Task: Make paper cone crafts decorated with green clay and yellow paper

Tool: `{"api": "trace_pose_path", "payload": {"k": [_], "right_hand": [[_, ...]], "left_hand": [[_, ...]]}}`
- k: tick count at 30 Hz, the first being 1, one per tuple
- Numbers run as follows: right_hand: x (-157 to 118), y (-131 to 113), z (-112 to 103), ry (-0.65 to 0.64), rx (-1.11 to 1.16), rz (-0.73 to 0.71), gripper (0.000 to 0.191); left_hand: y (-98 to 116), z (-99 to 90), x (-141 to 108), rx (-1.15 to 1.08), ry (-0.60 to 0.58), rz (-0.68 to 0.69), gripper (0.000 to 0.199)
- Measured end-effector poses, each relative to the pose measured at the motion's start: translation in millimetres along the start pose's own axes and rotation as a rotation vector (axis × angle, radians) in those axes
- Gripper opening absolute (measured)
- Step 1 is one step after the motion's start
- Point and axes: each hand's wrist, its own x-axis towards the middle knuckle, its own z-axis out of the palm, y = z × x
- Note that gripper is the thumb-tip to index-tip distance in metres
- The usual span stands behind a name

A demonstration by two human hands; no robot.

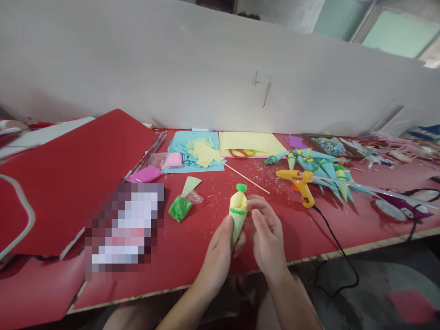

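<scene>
Upright over the table's front part is a small pale green paper cone (pixel 237 224), its upper part yellow, with a bright green band around it and a green round piece on top. My left hand (pixel 222 243) is closed around the cone, thumb in front and fingertips showing behind its lower part. Close by on the right is my right hand (pixel 270 231), fingers bent and thumb apart. Its fingertips reach the edge of the yellow part; whether they touch it I cannot tell. A bag of green clay (pixel 180 208) and a pale green paper piece (pixel 191 185) lie to the left.
A yellow glue gun (pixel 299 181) with a black cord lies right, before a pile of blue paper cones (pixel 326 167). A thin stick (pixel 247 178), blue and yellow paper pieces (pixel 202 153) and pink clay packs (pixel 146 174) lie farther back. A red board (pixel 85 183) leans left.
</scene>
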Motion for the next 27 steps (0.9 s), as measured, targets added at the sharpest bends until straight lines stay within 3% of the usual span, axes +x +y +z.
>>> {"api": "trace_pose_path", "payload": {"k": [3, 7, 10, 15, 19, 24, 27], "right_hand": [[1.4, 0.6, -1.3, 0.068, 0.04, 0.017, 0.014], [4.1, 0.4, -2.6, 0.167, 0.117, 0.064, 0.011], [4.9, -0.8, -2.2, 0.178, 0.145, 0.077, 0.009], [5.4, 0.2, -2.8, 0.159, 0.146, 0.061, 0.009], [5.2, 3.3, -4.3, 0.131, 0.122, 0.033, 0.009], [1.9, 1.3, -1.6, 0.026, -0.021, -0.037, 0.011], [-0.1, -1.0, 0.6, -0.032, -0.107, -0.096, 0.013]], "left_hand": [[2.9, -11.4, 3.9, 0.322, 0.079, 0.096, 0.04], [2.1, -29.1, 12.0, 1.194, 0.211, 0.227, 0.024], [-4.2, -34.4, 15.0, 1.56, 0.226, 0.263, 0.022], [-10.9, -38.1, 16.8, 1.651, 0.303, 0.396, 0.033], [0.7, -52.1, 23.8, 1.585, 0.385, 0.565, 0.048], [7.5, -77.9, 31.4, 1.607, 0.56, 0.535, 0.043], [1.0, -88.8, 33.7, 1.677, 0.534, 0.482, 0.04]]}}
